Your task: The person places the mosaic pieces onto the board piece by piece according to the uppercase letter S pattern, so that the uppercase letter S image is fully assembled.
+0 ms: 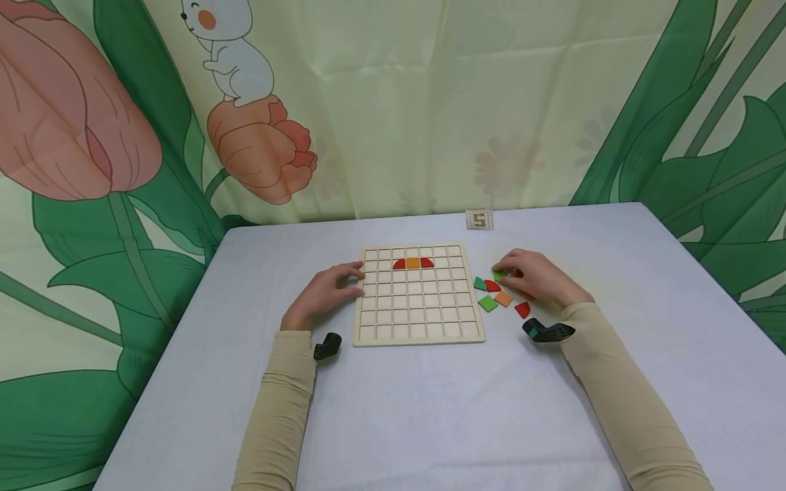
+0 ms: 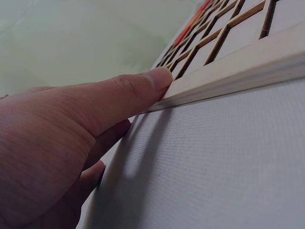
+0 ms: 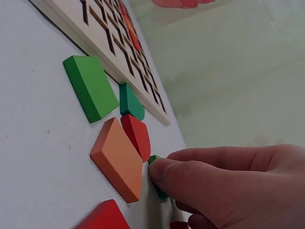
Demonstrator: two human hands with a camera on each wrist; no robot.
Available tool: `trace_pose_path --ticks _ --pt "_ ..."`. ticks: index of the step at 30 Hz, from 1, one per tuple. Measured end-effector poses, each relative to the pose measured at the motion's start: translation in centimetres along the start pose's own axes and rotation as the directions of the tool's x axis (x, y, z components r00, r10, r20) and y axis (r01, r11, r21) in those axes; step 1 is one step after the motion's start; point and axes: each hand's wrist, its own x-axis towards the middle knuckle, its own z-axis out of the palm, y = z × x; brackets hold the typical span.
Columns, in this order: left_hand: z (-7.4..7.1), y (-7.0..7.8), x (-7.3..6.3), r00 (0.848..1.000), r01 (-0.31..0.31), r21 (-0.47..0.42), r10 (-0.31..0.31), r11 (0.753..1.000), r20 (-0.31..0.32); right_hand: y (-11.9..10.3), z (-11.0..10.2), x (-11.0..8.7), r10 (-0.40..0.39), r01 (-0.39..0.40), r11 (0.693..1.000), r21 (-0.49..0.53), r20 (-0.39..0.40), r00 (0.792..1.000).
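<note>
A square wooden grid board lies on the table. In one of its upper rows, an orange square piece sits between two red rounded pieces. My left hand is at the board's left edge; its thumb touches the wooden rim. Right of the board, my right hand pinches a green piece between thumb and fingers, low over the table. The fingers partly cover that piece. Close by lie a dark green piece, a red piece, an orange square and a green square.
Another red piece lies nearer the right wrist. A small card with a grid pattern is at the table's back edge. Black devices are worn at both wrists. A printed curtain hangs behind the white table.
</note>
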Motion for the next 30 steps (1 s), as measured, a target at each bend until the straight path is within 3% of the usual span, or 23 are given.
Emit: trace_pose_path --ticks 5,16,21,30 --pt "0.0 0.0 0.0 1.000 0.009 0.004 -0.009 1.000 0.000 -0.7 -0.1 0.1 0.019 -0.018 0.999 0.028 -0.027 0.999" --pt "0.0 -0.2 0.1 1.000 0.006 0.003 -0.006 1.000 0.000 -4.5 0.5 1.8 -0.029 0.039 0.993 0.107 -0.093 0.995" --pt "0.0 -0.3 0.3 1.000 -0.001 0.005 0.001 1.000 0.000 -6.7 1.1 3.3 -0.112 0.116 0.990 0.081 -0.052 0.992" --pt "-0.1 -0.3 0.2 1.000 0.007 0.008 -0.007 1.000 0.005 -10.3 3.1 6.2 -0.266 0.266 0.964 -0.011 -0.019 0.964"
